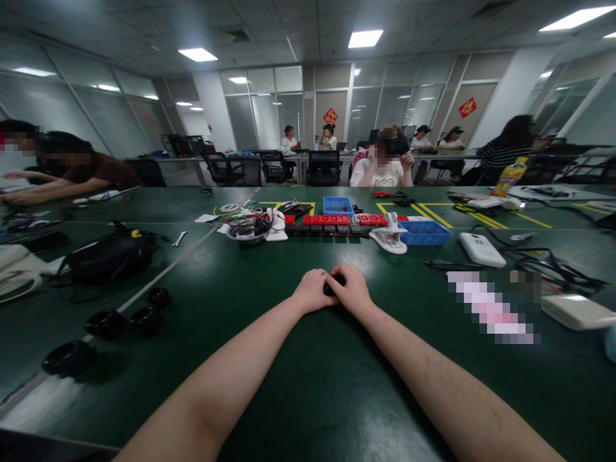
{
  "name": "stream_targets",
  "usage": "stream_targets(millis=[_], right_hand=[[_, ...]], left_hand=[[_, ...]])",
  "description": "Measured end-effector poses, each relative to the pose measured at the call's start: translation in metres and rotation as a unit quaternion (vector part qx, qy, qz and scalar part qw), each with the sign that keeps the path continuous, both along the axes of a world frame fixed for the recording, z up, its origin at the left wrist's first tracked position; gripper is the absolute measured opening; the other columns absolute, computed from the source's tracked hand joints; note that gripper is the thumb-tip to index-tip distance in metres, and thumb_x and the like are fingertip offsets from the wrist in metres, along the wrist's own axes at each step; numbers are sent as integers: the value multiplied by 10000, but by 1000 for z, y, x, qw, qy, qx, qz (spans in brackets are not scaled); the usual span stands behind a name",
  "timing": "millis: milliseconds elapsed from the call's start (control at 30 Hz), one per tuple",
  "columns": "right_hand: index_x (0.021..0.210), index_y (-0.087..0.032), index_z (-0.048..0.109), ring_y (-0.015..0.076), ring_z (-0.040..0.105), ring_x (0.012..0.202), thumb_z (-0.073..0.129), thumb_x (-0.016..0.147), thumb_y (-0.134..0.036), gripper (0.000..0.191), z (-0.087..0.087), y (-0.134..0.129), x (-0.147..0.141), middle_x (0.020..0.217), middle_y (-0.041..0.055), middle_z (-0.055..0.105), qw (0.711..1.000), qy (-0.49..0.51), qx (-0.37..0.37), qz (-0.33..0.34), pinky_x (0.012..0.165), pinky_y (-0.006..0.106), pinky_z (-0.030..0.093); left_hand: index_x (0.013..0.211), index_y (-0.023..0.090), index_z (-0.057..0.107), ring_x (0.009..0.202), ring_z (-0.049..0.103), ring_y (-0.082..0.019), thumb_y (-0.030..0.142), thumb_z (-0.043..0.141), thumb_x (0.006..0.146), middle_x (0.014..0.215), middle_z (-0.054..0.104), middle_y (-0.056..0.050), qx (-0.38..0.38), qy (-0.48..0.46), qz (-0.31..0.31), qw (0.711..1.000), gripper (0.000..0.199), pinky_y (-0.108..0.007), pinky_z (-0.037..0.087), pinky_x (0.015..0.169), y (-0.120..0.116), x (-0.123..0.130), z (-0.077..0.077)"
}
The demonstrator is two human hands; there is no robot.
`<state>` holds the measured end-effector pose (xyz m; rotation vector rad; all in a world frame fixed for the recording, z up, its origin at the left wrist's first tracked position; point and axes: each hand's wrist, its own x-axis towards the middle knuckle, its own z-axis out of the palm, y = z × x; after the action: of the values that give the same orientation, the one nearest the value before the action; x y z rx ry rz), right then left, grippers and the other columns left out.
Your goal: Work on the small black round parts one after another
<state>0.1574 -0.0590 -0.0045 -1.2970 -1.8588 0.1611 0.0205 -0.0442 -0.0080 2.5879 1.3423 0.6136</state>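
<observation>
My left hand (312, 290) and my right hand (352, 287) meet over the middle of the green table, fingers closed around a small black object (335, 282). Most of that object is covered by the fingers, so its kind cannot be made out. To the left lie several glossy black, round, hollow pieces, among them a large one (70, 357) near the front and a smaller one (158, 296) farther back. Neither hand touches these.
Beyond my hands stand a red power strip (327, 220), white clamps (389, 236), a blue tray (426, 232) and a bowl of cables (248, 229). A black bag (113, 256) lies left; a white power bank (481, 249) and cables lie right. People sit across the table.
</observation>
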Motion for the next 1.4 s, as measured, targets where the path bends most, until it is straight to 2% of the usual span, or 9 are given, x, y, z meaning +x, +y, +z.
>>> stream_targets(millis=[167, 300, 400, 533, 667, 800, 1033, 1233, 1400], right_hand=[[710, -202, 592, 188, 508, 770, 480, 689, -145, 128, 4, -5, 0, 738, 11, 611, 998, -10, 14, 57, 739, 321, 381], [659, -201, 592, 199, 504, 786, 467, 657, -130, 144, 6, -8, 0, 704, 14, 605, 996, -18, 27, 82, 763, 339, 374], [661, -200, 588, 203, 506, 825, 465, 656, -131, 141, 7, -10, -1, 764, 21, 611, 995, -21, 37, 88, 793, 347, 368], [795, -191, 591, 213, 501, 891, 480, 709, -176, 141, 7, -11, -2, 897, 46, 604, 997, -16, 44, 68, 821, 357, 363], [877, -182, 570, 226, 502, 885, 483, 768, -247, 154, 6, -9, -2, 915, 65, 595, 999, -11, 35, 28, 806, 368, 375], [880, -179, 559, 227, 505, 866, 491, 792, -319, 178, 2, -5, -1, 905, 72, 586, 1000, -10, 20, -7, 788, 364, 386], [752, -192, 510, 210, 486, 750, 525, 766, -407, 216, -1, -2, 0, 769, 46, 536, 998, -13, -2, -60, 688, 333, 383], [705, -191, 527, 203, 484, 753, 551, 753, -397, 213, -1, 0, 1, 753, 38, 528, 999, -13, -8, -48, 691, 326, 381], [747, -191, 589, 204, 499, 790, 537, 754, -295, 116, 1, -1, 2, 789, 41, 566, 1000, -11, -3, -3, 729, 334, 386]], left_hand=[[928, 182, 578, 908, 523, -234, 435, 655, 624, 949, 559, -47, -12, 5, -28, 1000, 403, -336, 433, 810, 5, -2, -3], [914, 183, 579, 925, 523, -242, 432, 657, 621, 974, 564, -49, -18, 5, -36, 999, 393, -348, 428, 823, 8, -3, -4], [937, 172, 572, 930, 526, -247, 425, 653, 627, 972, 567, -55, -17, 0, -38, 999, 408, -358, 422, 839, 7, -3, -4], [1022, 194, 544, 980, 515, -250, 417, 662, 622, 1035, 561, -51, -17, -8, -40, 999, 473, -370, 397, 884, 6, -2, -4], [1062, 201, 525, 1031, 493, -253, 434, 672, 620, 1089, 546, -56, -19, -20, -34, 999, 521, -380, 371, 924, 3, -3, -3], [1039, 196, 533, 1014, 497, -247, 456, 675, 619, 1072, 548, -51, -14, -29, -30, 999, 514, -376, 386, 911, 0, -2, -1], [850, 165, 573, 878, 531, -228, 428, 678, 622, 881, 567, -48, -7, -27, -8, 1000, 364, -344, 442, 806, 0, -1, 1], [846, 158, 583, 888, 526, -222, 435, 666, 633, 892, 569, -46, -8, -27, -15, 999, 359, -332, 442, 810, 2, -1, -1], [876, 163, 598, 901, 525, -228, 432, 664, 629, 910, 573, -44, -20, -23, -28, 999, 371, -338, 432, 822, 5, -2, -2]])
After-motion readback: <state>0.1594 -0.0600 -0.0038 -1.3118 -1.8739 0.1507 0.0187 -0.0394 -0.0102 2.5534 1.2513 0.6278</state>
